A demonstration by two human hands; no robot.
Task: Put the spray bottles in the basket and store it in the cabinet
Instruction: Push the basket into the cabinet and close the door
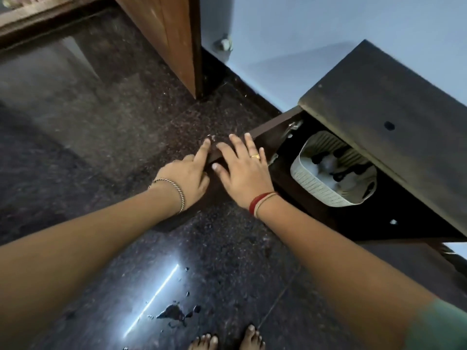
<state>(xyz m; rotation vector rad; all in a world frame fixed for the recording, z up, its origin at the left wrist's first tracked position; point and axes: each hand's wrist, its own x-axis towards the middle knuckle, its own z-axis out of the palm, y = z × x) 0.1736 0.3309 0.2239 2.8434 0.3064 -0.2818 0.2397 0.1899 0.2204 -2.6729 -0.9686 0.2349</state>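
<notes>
Dark cabinet door (214,195), R hand (242,173) flat on it, L hand (187,178) touching

The basket (311,184) holding spray bottles (328,161) sits inside the cabinet (379,107).

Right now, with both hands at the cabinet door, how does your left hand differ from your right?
The left hand shows only its index finger straight, the rest hidden; the right hand lies flat with fingers spread. The left wrist carries a silver bracelet; the right wrist has red and beige threads, plus a gold ring on a finger. Both touch the open cabinet door.
</notes>
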